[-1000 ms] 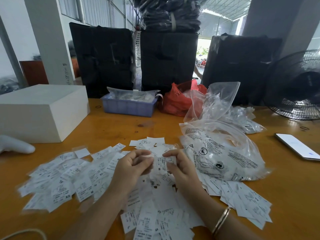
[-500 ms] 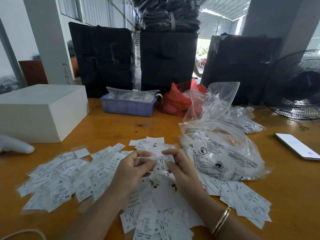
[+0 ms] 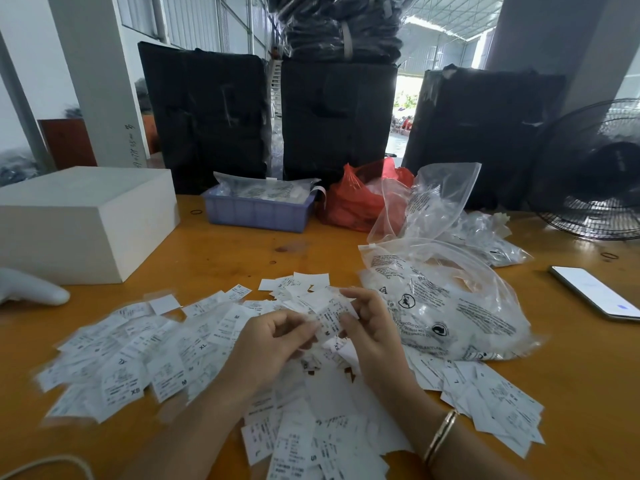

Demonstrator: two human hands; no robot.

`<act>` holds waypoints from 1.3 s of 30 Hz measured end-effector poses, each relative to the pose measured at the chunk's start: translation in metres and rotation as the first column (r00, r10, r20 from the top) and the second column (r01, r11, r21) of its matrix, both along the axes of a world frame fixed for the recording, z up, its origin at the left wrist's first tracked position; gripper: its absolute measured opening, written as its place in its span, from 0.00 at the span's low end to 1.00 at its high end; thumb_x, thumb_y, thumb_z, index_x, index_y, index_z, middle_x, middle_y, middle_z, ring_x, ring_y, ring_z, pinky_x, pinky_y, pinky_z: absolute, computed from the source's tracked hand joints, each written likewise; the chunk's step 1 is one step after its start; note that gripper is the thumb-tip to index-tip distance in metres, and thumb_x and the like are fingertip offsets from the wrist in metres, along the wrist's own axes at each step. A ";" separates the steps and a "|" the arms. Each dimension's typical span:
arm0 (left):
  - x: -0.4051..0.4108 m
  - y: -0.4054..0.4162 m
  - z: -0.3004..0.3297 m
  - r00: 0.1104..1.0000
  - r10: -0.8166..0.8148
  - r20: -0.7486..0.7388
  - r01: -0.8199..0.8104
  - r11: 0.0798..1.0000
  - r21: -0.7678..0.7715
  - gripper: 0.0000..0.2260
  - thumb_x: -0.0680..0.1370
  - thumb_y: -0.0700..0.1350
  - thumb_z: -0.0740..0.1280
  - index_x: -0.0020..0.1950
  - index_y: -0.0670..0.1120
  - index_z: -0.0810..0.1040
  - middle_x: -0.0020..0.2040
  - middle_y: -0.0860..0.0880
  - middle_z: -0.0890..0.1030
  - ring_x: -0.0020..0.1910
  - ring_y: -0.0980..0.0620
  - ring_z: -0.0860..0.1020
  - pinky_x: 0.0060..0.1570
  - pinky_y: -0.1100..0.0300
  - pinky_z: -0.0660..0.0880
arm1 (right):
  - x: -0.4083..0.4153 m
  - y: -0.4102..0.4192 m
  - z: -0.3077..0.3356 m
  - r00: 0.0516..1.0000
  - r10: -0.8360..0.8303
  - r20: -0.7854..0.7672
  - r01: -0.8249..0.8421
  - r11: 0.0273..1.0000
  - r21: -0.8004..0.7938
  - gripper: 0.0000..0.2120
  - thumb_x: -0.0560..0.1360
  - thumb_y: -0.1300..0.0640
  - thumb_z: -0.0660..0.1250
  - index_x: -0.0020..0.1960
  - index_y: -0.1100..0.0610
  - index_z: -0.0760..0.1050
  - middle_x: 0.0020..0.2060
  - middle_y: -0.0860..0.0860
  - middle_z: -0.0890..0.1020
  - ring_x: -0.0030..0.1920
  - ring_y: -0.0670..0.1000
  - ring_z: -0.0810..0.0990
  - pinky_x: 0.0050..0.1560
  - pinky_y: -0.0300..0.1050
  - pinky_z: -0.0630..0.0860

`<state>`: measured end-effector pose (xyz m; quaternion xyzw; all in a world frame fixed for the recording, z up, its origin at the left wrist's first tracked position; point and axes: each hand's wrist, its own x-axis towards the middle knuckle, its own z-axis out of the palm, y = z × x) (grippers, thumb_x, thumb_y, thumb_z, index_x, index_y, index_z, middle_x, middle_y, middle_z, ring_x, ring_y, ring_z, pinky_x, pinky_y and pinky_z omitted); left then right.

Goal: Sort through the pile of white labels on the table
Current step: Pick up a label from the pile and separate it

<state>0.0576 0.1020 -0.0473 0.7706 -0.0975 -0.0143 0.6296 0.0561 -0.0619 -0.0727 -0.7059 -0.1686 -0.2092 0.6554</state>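
A wide pile of white printed size labels [image 3: 145,358] lies spread over the orange wooden table [image 3: 221,258], from the left to the front right. Some show XS, M, XL and S. Above the pile's middle, my left hand [image 3: 266,348] and my right hand [image 3: 374,330] meet. Together they pinch one small white label [image 3: 332,317] between fingertips and thumbs, held just above the heap. A gold bangle sits on my right wrist.
A large clear printed plastic bag [image 3: 450,306] lies right of my hands, more bags behind it. A phone [image 3: 595,292] lies at the right. A white box [image 3: 83,220], a blue tray [image 3: 259,209], a red bag [image 3: 360,199] and a fan [image 3: 595,174] stand farther back.
Both hands stay over the pile's middle with small finger shifts. The held label has turned slightly between the fingertips.
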 end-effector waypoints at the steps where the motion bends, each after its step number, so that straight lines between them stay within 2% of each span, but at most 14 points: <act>1: 0.000 0.000 0.001 1.000 -0.009 -0.022 0.008 0.999 -0.037 0.12 0.67 0.52 0.70 0.45 0.46 0.83 0.37 0.52 0.85 0.36 0.57 0.82 0.35 0.69 0.76 | 0.001 0.000 -0.001 1.000 0.003 -0.001 -0.003 1.000 0.017 0.17 0.75 0.63 0.62 0.53 0.42 0.75 0.35 0.49 0.75 0.37 0.47 0.75 0.39 0.40 0.75; 4: 0.001 0.000 0.001 0.998 -0.004 -0.068 -0.003 0.995 -0.098 0.11 0.68 0.51 0.70 0.44 0.46 0.83 0.38 0.51 0.85 0.38 0.56 0.83 0.35 0.69 0.77 | 0.002 -0.001 -0.001 1.000 -0.002 -0.004 0.002 1.000 0.017 0.16 0.76 0.65 0.62 0.54 0.45 0.74 0.34 0.45 0.76 0.37 0.46 0.75 0.39 0.39 0.75; 6: 0.001 0.000 0.000 0.998 0.001 -0.058 -0.005 0.997 -0.075 0.07 0.71 0.49 0.70 0.44 0.47 0.83 0.38 0.51 0.85 0.37 0.56 0.83 0.35 0.69 0.76 | 0.001 -0.001 -0.001 1.000 -0.009 -0.002 0.009 1.000 0.011 0.17 0.77 0.67 0.62 0.55 0.46 0.74 0.34 0.45 0.75 0.36 0.46 0.75 0.38 0.40 0.75; 10: 0.001 -0.001 -0.003 0.999 0.040 0.011 -0.040 0.999 -0.004 0.03 0.73 0.46 0.70 0.42 0.48 0.83 0.34 0.53 0.84 0.33 0.58 0.81 0.34 0.70 0.75 | 0.000 0.001 -0.001 1.000 -0.028 0.000 0.028 0.998 -0.059 0.18 0.76 0.66 0.64 0.54 0.42 0.74 0.35 0.49 0.73 0.37 0.52 0.73 0.42 0.51 0.74; 12: 0.001 -0.001 -0.002 0.999 0.045 0.022 -0.045 0.999 -0.008 0.04 0.74 0.46 0.70 0.42 0.48 0.83 0.33 0.53 0.84 0.32 0.59 0.81 0.33 0.71 0.75 | 0.001 0.002 -0.001 0.999 -0.041 -0.011 0.040 0.996 -0.081 0.18 0.76 0.67 0.65 0.55 0.44 0.73 0.33 0.44 0.72 0.36 0.49 0.73 0.43 0.52 0.74; 15: 0.000 0.000 -0.001 0.999 0.028 0.017 -0.028 1.000 -0.013 0.05 0.75 0.46 0.68 0.43 0.48 0.83 0.34 0.53 0.84 0.33 0.60 0.81 0.33 0.71 0.75 | 0.001 0.001 0.000 0.999 -0.049 -0.018 0.048 0.997 -0.053 0.17 0.76 0.67 0.64 0.53 0.44 0.75 0.32 0.42 0.73 0.35 0.47 0.73 0.41 0.52 0.74; 20: -0.001 0.000 0.000 0.999 0.040 -0.018 -0.040 0.999 -0.034 0.09 0.76 0.51 0.66 0.41 0.51 0.83 0.35 0.51 0.85 0.34 0.57 0.82 0.35 0.68 0.77 | 0.000 -0.001 -0.001 1.000 -0.010 -0.027 0.010 1.000 -0.005 0.19 0.77 0.67 0.62 0.51 0.42 0.76 0.35 0.44 0.76 0.37 0.45 0.75 0.39 0.43 0.74; 23: -0.002 0.000 -0.001 0.998 0.059 0.029 -0.058 0.998 -0.028 0.12 0.72 0.55 0.66 0.38 0.50 0.84 0.34 0.51 0.84 0.34 0.54 0.82 0.35 0.70 0.77 | 0.000 0.001 -0.002 1.000 -0.011 -0.025 0.010 0.999 -0.035 0.17 0.77 0.67 0.62 0.53 0.45 0.75 0.33 0.43 0.75 0.36 0.46 0.73 0.39 0.46 0.74; 25: -0.003 0.000 -0.003 0.992 0.065 0.105 -0.068 0.998 0.018 0.12 0.69 0.58 0.66 0.36 0.51 0.83 0.33 0.52 0.84 0.31 0.56 0.81 0.34 0.71 0.75 | 0.001 0.002 -0.002 0.999 -0.030 -0.022 0.029 0.998 -0.055 0.16 0.77 0.67 0.63 0.53 0.45 0.75 0.32 0.43 0.73 0.35 0.48 0.73 0.39 0.48 0.74; 28: -0.003 0.000 -0.004 0.986 0.083 0.148 -0.092 0.994 0.054 0.13 0.67 0.59 0.67 0.38 0.51 0.82 0.35 0.55 0.84 0.33 0.59 0.81 0.34 0.70 0.75 | 0.002 0.000 -0.001 0.997 -0.069 -0.030 0.068 0.997 -0.042 0.16 0.77 0.67 0.63 0.53 0.45 0.74 0.32 0.43 0.74 0.35 0.48 0.74 0.38 0.45 0.74; 32: -0.001 0.001 -0.003 0.993 0.099 0.065 -0.098 0.995 -0.007 0.10 0.69 0.55 0.69 0.41 0.49 0.82 0.36 0.53 0.84 0.35 0.57 0.82 0.33 0.69 0.76 | 0.004 -0.002 -0.002 0.997 -0.067 -0.037 0.064 0.996 -0.067 0.16 0.76 0.67 0.65 0.52 0.46 0.74 0.32 0.42 0.75 0.34 0.45 0.76 0.37 0.39 0.76; 35: 0.001 0.000 -0.003 0.996 0.092 -0.002 -0.092 0.995 -0.036 0.03 0.74 0.47 0.71 0.42 0.49 0.83 0.35 0.51 0.85 0.34 0.56 0.82 0.33 0.70 0.76 | 0.004 -0.001 -0.003 0.998 -0.056 -0.034 0.052 0.993 -0.104 0.16 0.76 0.67 0.65 0.52 0.45 0.74 0.32 0.42 0.77 0.34 0.44 0.77 0.38 0.39 0.76; 39: 0.001 0.001 -0.004 0.996 0.077 -0.051 -0.081 0.994 -0.069 0.05 0.76 0.46 0.69 0.43 0.47 0.83 0.36 0.51 0.85 0.35 0.57 0.82 0.33 0.70 0.75 | 0.004 -0.002 -0.003 0.998 -0.056 -0.024 0.054 0.994 -0.094 0.16 0.76 0.66 0.65 0.53 0.45 0.74 0.32 0.42 0.77 0.34 0.43 0.77 0.38 0.42 0.77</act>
